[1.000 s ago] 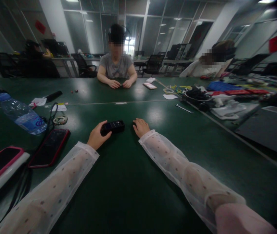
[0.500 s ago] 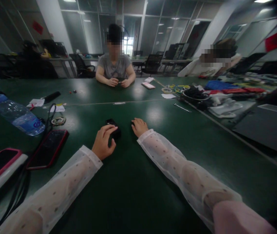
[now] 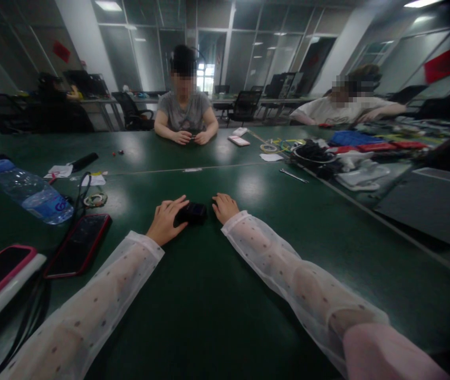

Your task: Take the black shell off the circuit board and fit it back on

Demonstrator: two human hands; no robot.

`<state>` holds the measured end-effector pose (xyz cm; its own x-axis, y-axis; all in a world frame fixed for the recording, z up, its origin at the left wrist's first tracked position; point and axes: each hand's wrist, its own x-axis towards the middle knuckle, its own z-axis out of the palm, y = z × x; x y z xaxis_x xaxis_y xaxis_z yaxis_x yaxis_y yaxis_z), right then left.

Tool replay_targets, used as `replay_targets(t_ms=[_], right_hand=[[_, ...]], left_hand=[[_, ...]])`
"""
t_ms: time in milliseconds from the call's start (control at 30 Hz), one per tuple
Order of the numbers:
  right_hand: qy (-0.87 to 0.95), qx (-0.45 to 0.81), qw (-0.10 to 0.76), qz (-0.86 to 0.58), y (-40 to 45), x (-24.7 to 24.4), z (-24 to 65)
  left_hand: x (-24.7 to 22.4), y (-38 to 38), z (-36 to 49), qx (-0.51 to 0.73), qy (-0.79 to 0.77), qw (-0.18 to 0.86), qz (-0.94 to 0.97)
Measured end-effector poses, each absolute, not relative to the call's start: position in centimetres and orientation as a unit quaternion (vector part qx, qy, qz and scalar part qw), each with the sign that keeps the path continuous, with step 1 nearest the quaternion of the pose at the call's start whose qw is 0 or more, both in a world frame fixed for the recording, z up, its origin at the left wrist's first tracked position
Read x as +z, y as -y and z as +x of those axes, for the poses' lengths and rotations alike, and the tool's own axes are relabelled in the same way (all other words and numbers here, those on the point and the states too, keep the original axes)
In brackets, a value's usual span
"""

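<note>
My left hand (image 3: 166, 220) lies at the left end of a small black box-shaped object (image 3: 195, 212) on the green table (image 3: 209, 295). Its thumb is on the near side and its fingers reach over the far side, gripping that end. What the object is cannot be made out. Just right of it, my right hand (image 3: 225, 208) rests palm down with its fingers stretched forward and slightly bent. A dark patch shows at its fingertips, too unclear to name. Sheer dotted sleeves cover both forearms.
On the left are a water bottle (image 3: 30, 192), a red-edged phone (image 3: 79, 245), a pink-edged phone (image 3: 1, 272), a bracelet (image 3: 95, 200) and black cables. A wrench (image 3: 294, 176), cable clutter (image 3: 315, 153) and a grey laptop (image 3: 430, 206) lie right. A person (image 3: 186, 113) sits opposite.
The black object has turned from pointing away to lying crosswise, its free end now nearer my right hand. My left fingers have closed around its left end. My right hand has hardly moved.
</note>
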<state>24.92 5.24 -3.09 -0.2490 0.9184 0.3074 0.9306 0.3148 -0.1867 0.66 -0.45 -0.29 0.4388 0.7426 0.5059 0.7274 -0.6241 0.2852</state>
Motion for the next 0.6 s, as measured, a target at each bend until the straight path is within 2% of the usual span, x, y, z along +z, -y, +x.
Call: replay_targets(t_ms=[167,333,600], right_hand=[[0.792,-0.012,0.177,-0.584,-5.2,-3.0,24.9],[0.791,-0.01,0.178,-0.585,-5.1,-2.8,24.9],[0.789,-0.008,0.181,-0.587,-5.1,-2.9,24.9]], left_hand=[[-0.2,0.9,0.9,0.326,-0.425,-0.013,0.844],[-0.7,-0.1,0.3,0.368,-0.43,0.125,0.815],[-0.6,0.4,-0.3,0.32,-0.445,0.224,0.806]])
